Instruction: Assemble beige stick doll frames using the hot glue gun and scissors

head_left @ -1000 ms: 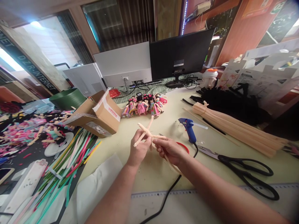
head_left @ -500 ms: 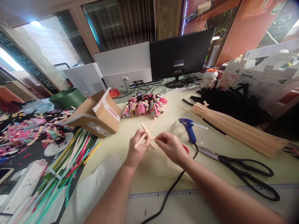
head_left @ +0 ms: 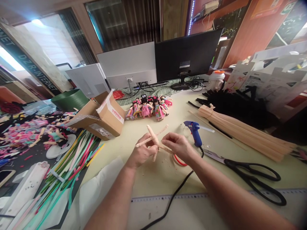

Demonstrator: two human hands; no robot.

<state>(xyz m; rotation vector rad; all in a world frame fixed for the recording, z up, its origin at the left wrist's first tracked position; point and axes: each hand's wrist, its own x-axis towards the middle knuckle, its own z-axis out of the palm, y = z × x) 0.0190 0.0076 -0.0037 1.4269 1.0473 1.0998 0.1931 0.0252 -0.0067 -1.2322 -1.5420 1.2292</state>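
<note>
A beige pipe-cleaner figure (head_left: pixel 154 137) with several twisted limbs is held over the middle of the table. My left hand (head_left: pixel 143 152) pinches it from the left, fingers closed round its lower middle. My right hand (head_left: pixel 176 146) is just to the right, its fingers bent close together beside a limb that runs under them; whether they grip it cannot be made out. A red ring (head_left: pixel 179 161) lies below my right hand. Right of the hands is a blue glue gun (head_left: pixel 195 135) with a black cord.
Black-handled scissors (head_left: pixel 251 177) and a beige pipe-cleaner bundle (head_left: pixel 242 132) lie at the right. Small dolls (head_left: pixel 145 110) stand behind the hands, beside an open cardboard box (head_left: pixel 107 123). Coloured strips (head_left: pixel 69 163) lie at the left. A ruler edge (head_left: pixel 163 197) crosses the front.
The figure has turned, and its limbs are spread out more. My right hand has shifted slightly right, its fingertips away from the figure's middle. More of the red ring shows.
</note>
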